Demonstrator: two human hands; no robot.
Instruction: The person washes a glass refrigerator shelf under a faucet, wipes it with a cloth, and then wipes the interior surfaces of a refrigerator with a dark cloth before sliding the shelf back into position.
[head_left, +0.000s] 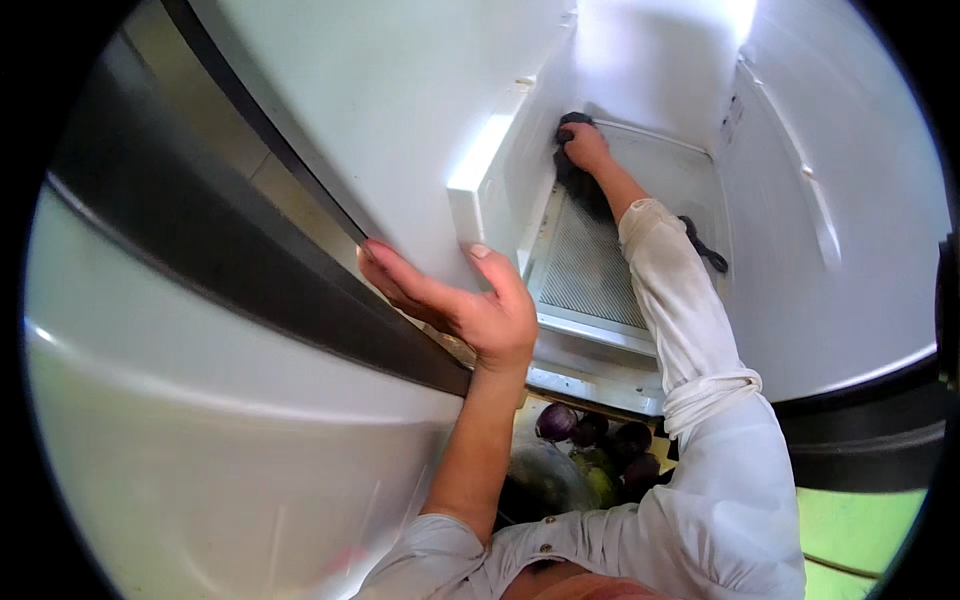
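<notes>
Inside a white refrigerator compartment, my right hand (587, 145) grips a bunched dark cloth (577, 180) in the far left corner. The cloth lies against the left wall, on a flat shelf (645, 161) with a ribbed front area. A loose dark end of cloth (703, 244) trails out to the right of my forearm. My left hand (480, 307) clasps the front edge of the left white wall (360, 150), thumb on the inner side and fingers around the outer side. Part of the shelf is hidden behind my right arm.
A raised white ledge (476, 184) juts from the left wall. Purple onions (556, 422) and some green produce (598, 476) sit low down between my arms. The curved white door (225, 465) with a dark border fills the lower left. Molded shelf rails (814, 180) line the right wall.
</notes>
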